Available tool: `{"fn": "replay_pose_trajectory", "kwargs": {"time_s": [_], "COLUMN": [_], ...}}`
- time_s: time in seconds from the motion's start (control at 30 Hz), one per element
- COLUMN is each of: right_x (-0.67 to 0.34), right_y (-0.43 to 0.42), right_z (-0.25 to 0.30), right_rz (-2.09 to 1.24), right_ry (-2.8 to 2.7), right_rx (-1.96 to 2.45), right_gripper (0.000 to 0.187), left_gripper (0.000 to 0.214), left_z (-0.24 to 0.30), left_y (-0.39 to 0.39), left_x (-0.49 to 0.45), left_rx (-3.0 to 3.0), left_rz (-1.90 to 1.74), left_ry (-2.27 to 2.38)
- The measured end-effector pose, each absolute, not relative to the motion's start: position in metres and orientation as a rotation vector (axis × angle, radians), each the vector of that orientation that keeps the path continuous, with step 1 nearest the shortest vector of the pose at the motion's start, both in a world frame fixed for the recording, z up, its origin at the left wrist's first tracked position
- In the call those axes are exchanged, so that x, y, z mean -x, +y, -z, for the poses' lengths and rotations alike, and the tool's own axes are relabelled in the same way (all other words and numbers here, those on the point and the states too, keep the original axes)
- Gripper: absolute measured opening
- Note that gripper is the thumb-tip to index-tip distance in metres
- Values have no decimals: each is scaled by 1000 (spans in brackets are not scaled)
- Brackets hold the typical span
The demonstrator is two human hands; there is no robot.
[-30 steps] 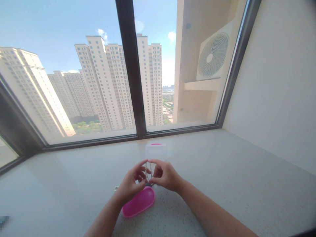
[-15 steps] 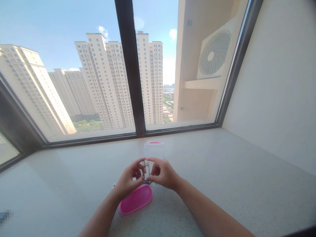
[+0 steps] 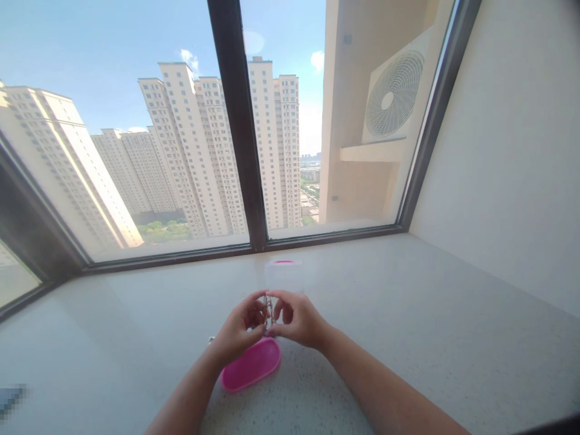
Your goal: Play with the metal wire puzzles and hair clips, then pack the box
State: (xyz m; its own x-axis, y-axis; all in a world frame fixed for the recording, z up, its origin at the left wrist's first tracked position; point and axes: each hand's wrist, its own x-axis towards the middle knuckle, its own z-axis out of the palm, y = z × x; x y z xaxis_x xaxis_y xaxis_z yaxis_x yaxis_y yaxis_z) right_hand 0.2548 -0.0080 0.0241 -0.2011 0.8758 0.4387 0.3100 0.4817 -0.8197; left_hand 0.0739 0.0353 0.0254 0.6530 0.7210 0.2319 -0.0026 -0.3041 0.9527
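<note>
My left hand (image 3: 238,332) and my right hand (image 3: 296,319) meet over the stone window ledge (image 3: 408,314), fingers pinched together on a small thin metal object (image 3: 269,309) held between them; I cannot make out what it is. Just below the hands a pink oval lid (image 3: 252,372) lies on the ledge. Behind the hands stands a clear plastic container (image 3: 284,275) with a pink patch showing at its top.
A large window with a dark frame (image 3: 235,127) runs along the back of the ledge, with tall buildings outside. A plain wall (image 3: 512,151) bounds the ledge on the right. An air-conditioner unit (image 3: 393,90) is mounted outside.
The hands have drawn slightly closer together around the small metal object; the pink lid and clear container have not moved.
</note>
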Motion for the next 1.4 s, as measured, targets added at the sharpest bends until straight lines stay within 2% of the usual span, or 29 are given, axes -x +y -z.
{"fn": "replay_pose_trajectory", "kwargs": {"time_s": [0.27,0.9,1.23,1.4], "right_x": [-254,-256,-258,-260], "right_y": [-9,-9,-5,-1], "right_z": [-26,-27,-20,-18], "right_rz": [-700,-675,-918,-826], "right_ry": [-1760,-1701,-1585,-1612], "right_rx": [952,1014,1022,1062], "right_gripper": [68,64,58,57], "left_gripper": [52,57,58,57], "left_z": [-20,-17,-25,-24], "left_y": [33,41,40,42], "left_x": [-79,-80,-76,-74], "left_rx": [-1699,-1582,-1550,-1576], "left_rz": [-827,-917,-922,-941], "left_ry": [506,520,527,549]}}
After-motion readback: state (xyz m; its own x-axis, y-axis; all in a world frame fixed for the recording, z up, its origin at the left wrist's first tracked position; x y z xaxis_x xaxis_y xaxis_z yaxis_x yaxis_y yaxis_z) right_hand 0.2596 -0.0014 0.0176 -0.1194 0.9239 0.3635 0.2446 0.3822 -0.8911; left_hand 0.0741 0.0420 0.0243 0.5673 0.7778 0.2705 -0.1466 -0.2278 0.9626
